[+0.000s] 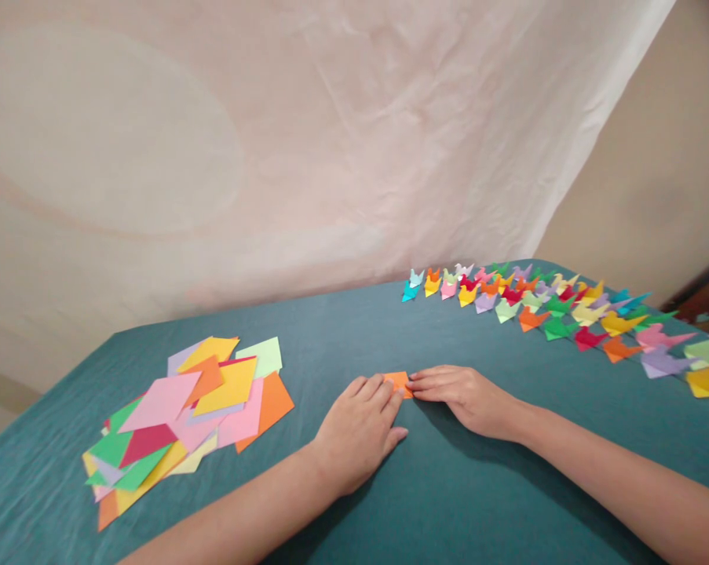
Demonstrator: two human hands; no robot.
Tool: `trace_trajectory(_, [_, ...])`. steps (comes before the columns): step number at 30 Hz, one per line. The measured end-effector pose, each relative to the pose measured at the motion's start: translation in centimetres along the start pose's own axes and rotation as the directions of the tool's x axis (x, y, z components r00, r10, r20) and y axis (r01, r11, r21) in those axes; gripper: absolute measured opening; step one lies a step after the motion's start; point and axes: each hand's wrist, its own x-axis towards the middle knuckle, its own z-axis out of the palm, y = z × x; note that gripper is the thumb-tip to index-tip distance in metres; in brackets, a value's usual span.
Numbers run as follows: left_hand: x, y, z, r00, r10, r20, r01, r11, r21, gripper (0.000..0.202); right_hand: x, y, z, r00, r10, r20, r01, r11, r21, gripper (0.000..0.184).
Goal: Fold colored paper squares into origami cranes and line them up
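My loosely spread left fingers (375, 388) press a small orange paper (398, 380) at twelve o'clock; my right fingers (440, 381) touch its edge, maybe pinching, can't tell. Finished, colourful folded-paper birds (560, 328): two o'clock. Flat, colourful paper sheets (190, 428), unfolded: ten.

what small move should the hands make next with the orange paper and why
Probably press along the right edge of the orange paper: the left hand rests over its left side, seemingly steadying it, while the fingers of the right hand are at that edge.
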Motion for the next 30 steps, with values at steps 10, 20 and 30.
trace_trajectory(10, [-0.1,0.0,0.1,1.000,-0.001,-0.007,0.001,1.000,-0.008,0.047,-0.2,-0.2,0.3,0.998,0.041,-0.057,-0.041,0.999,0.005,0.039])
trace_trajectory(20, [-0.1,0.0,0.1,1.000,0.005,0.001,-0.005,0.999,-0.035,0.046,0.0,-0.5,0.4,0.997,0.061,-0.049,-0.060,0.998,0.029,0.040])
trace_trajectory(30, [0.1,-0.1,-0.2,1.000,-0.009,-0.004,0.008,0.996,-0.089,0.040,1.9,-0.4,0.7,0.933,0.348,-0.094,-0.295,0.886,0.357,0.019])
